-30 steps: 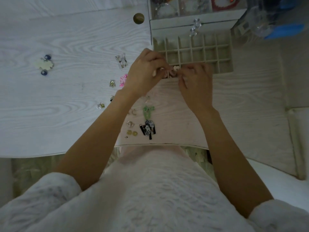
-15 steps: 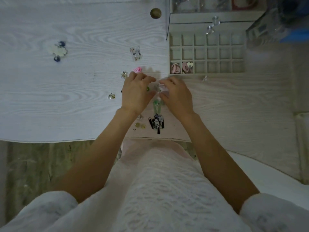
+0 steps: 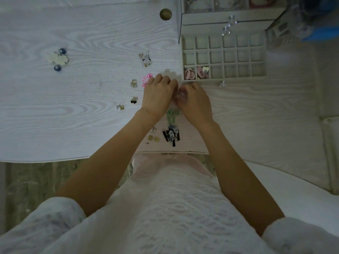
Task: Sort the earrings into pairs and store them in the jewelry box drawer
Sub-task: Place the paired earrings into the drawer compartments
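Observation:
My left hand (image 3: 158, 94) and my right hand (image 3: 194, 102) meet fingertip to fingertip on the table, just in front of the drawer's left corner. Between them they pinch a small clear earring (image 3: 180, 94), mostly hidden by the fingers. The open jewelry box drawer (image 3: 224, 77) is a grid of small compartments. Pink earrings (image 3: 189, 74) and a pink one with a pale heart (image 3: 203, 70) lie in its two front-left cells. A green earring pair (image 3: 172, 114) lies under my wrists. Black-and-white tassel earrings (image 3: 171, 135) lie near the table edge.
Loose earrings lie left of my hands: pink flower (image 3: 146, 80), gold (image 3: 134, 83), black (image 3: 134, 100), a stud (image 3: 120, 107), clear dangles (image 3: 145, 59), gold discs (image 3: 154, 138). A cream flower with blue beads (image 3: 58, 59) lies far left. The jewelry box (image 3: 229, 17) stands behind the drawer.
Both hands have drawn back from the drawer's front-left cells to the table in front of it. The pink earrings stay in the drawer.

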`<act>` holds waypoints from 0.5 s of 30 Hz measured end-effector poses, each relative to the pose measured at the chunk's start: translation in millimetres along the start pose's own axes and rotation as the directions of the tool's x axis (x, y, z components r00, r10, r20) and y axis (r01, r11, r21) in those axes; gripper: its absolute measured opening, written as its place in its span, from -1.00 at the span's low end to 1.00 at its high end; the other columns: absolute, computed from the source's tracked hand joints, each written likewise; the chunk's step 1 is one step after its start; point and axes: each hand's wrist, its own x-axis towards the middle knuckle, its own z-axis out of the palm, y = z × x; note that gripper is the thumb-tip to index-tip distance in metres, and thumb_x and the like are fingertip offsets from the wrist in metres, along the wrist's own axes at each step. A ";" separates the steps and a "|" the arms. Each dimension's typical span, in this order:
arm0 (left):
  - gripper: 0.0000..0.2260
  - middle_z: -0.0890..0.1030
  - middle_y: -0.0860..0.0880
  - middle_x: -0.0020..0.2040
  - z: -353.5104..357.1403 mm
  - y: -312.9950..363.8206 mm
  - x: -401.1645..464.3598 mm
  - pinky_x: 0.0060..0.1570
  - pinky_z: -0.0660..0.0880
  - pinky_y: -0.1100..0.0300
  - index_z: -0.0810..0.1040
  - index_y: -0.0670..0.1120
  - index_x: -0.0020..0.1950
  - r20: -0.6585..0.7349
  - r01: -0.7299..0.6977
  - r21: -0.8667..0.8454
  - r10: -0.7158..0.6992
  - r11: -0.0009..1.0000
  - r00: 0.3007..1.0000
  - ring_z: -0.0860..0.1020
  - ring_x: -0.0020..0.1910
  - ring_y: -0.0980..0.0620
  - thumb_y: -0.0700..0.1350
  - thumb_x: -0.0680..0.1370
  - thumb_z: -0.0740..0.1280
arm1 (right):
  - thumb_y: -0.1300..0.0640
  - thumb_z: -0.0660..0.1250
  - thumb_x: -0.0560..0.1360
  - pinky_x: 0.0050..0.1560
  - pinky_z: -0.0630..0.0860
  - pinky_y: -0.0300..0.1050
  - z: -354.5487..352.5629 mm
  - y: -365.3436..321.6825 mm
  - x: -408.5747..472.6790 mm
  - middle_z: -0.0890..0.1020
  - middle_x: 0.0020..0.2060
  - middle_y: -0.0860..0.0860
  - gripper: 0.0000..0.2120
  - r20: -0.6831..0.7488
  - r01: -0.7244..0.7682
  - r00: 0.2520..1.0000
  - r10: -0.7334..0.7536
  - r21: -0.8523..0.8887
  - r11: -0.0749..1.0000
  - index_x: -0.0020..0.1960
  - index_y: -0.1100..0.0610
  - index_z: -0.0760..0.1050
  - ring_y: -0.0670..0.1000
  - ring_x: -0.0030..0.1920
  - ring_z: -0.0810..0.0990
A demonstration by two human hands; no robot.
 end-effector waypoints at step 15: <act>-0.92 0.63 -0.05 -0.12 -25.7 16.3 1.3 -0.12 0.56 0.26 0.58 -0.15 -0.03 0.053 0.147 -0.789 -0.172 0.597 0.984 0.61 -0.18 0.09 -0.17 0.51 0.36 | 0.18 0.33 0.50 -0.20 0.50 -0.22 -26.6 12.3 -7.4 0.59 -0.20 -0.03 -0.95 -0.171 0.036 0.985 0.016 0.295 0.955 -0.07 0.15 0.51 -0.07 -0.22 0.54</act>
